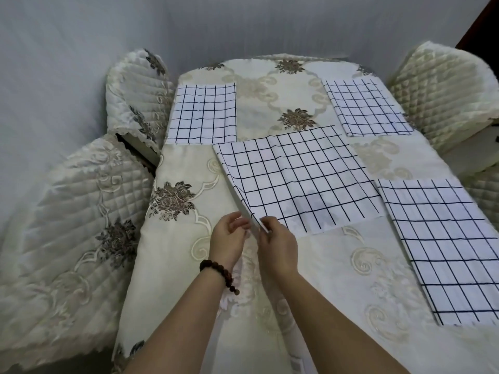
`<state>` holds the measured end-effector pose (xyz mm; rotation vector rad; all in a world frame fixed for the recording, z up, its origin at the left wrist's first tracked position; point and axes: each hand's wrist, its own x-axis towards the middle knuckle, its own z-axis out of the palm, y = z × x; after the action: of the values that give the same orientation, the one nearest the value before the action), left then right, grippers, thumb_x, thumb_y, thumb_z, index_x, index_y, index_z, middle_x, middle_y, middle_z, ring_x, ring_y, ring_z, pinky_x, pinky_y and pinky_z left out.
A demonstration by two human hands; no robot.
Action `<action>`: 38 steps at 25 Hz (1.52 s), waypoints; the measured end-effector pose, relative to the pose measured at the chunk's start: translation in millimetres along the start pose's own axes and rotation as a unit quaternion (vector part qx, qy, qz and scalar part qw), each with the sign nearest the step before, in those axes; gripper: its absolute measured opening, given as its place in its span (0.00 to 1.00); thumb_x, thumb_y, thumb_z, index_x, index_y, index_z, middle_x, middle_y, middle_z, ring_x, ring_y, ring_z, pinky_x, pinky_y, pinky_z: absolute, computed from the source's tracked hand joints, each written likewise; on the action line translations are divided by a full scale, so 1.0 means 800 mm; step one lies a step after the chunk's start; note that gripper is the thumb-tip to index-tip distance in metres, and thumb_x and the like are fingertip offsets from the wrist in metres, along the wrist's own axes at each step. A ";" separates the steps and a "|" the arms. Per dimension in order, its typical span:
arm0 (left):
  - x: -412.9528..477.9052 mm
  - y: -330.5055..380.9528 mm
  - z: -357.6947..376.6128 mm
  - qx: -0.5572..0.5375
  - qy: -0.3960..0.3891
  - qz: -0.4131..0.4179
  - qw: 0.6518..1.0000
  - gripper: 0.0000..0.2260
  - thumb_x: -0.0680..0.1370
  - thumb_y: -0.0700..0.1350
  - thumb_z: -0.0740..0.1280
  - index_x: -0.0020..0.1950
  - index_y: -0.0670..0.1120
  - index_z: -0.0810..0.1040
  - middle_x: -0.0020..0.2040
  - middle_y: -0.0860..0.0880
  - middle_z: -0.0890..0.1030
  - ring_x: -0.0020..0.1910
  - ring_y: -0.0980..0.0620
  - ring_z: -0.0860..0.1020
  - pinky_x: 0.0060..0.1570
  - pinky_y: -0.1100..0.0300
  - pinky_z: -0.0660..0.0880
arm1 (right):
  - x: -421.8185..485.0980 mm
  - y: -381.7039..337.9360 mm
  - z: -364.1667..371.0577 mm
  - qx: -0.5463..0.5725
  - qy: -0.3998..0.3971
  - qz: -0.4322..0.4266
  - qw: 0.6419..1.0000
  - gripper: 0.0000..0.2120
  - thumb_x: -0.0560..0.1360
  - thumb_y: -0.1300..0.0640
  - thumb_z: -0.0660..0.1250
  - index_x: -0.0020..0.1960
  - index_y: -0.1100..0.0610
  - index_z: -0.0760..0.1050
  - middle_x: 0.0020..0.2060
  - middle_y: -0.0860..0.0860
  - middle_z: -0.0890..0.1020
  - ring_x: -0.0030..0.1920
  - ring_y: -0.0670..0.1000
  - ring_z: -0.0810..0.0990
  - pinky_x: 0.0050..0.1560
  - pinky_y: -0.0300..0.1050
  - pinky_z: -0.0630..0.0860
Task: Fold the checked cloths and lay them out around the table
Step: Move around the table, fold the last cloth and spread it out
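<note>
A folded white cloth with a dark check (291,179) lies slanted across the middle of the table (183,265). At its near corner my right hand (275,244) pinches the layered edges. My left hand (228,240), with a bead bracelet on the wrist, hovers just left of that corner with curled fingers; whether it touches the cloth is unclear. Three more folded checked cloths lie flat: one at the far left (204,114), one at the far right (368,106), one at the near right (442,247).
The table wears a cream embroidered cover with brown flowers. Quilted cream chairs stand around it: two on the left (135,95) (67,238) and one at the far right (445,90). A grey wall lies behind.
</note>
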<state>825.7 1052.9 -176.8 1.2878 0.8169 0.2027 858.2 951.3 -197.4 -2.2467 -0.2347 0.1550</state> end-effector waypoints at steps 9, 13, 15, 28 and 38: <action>0.032 0.057 -0.028 0.094 0.032 0.108 0.989 0.35 0.74 0.32 0.66 0.76 0.47 0.55 0.74 0.47 0.63 0.73 0.50 0.63 0.70 0.50 0.64 | 0.028 -0.043 -0.105 0.182 0.032 0.013 0.983 0.09 0.76 0.56 0.65 0.38 0.58 0.76 0.26 0.46 0.71 0.28 0.43 0.66 0.30 0.36 0.65; 0.025 0.074 -0.019 0.209 -0.006 0.163 0.964 0.48 0.71 0.36 0.72 0.78 0.52 0.42 0.79 0.50 0.48 0.77 0.52 0.51 0.73 0.56 0.54 | 0.029 -0.057 -0.159 0.267 0.024 0.035 0.963 0.20 0.76 0.50 0.63 0.39 0.68 0.67 0.31 0.55 0.63 0.31 0.49 0.62 0.33 0.42 0.59; 0.024 0.079 -0.011 0.303 -0.018 0.195 0.933 0.52 0.69 0.42 0.75 0.77 0.53 0.38 0.79 0.50 0.40 0.77 0.51 0.42 0.74 0.51 0.47 | 0.024 -0.063 -0.186 0.325 0.027 0.059 0.944 0.21 0.73 0.47 0.64 0.39 0.67 0.69 0.33 0.56 0.68 0.35 0.52 0.66 0.38 0.48 0.61; -0.025 0.172 -0.025 0.224 0.124 0.422 0.869 0.08 0.70 0.35 0.69 0.47 0.43 0.82 0.49 0.46 0.83 0.54 0.44 0.79 0.57 0.51 0.72 | -0.016 -0.069 -0.305 0.416 0.130 0.050 0.899 0.04 0.76 0.61 0.65 0.49 0.55 0.77 0.39 0.55 0.78 0.40 0.52 0.77 0.33 0.41 0.78; -0.121 0.259 -0.048 0.023 0.036 0.366 0.930 0.02 0.71 0.41 0.74 0.42 0.45 0.83 0.29 0.60 0.81 0.32 0.67 0.77 0.37 0.72 0.73 | -0.052 -0.076 -0.386 0.281 0.010 -0.072 0.957 0.15 0.61 0.51 0.78 0.47 0.48 0.82 0.49 0.52 0.82 0.50 0.54 0.80 0.52 0.49 0.76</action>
<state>793.9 1091.3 50.0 1.5939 0.3644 0.8332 869.3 748.3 46.1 -1.6582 -0.2997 0.1038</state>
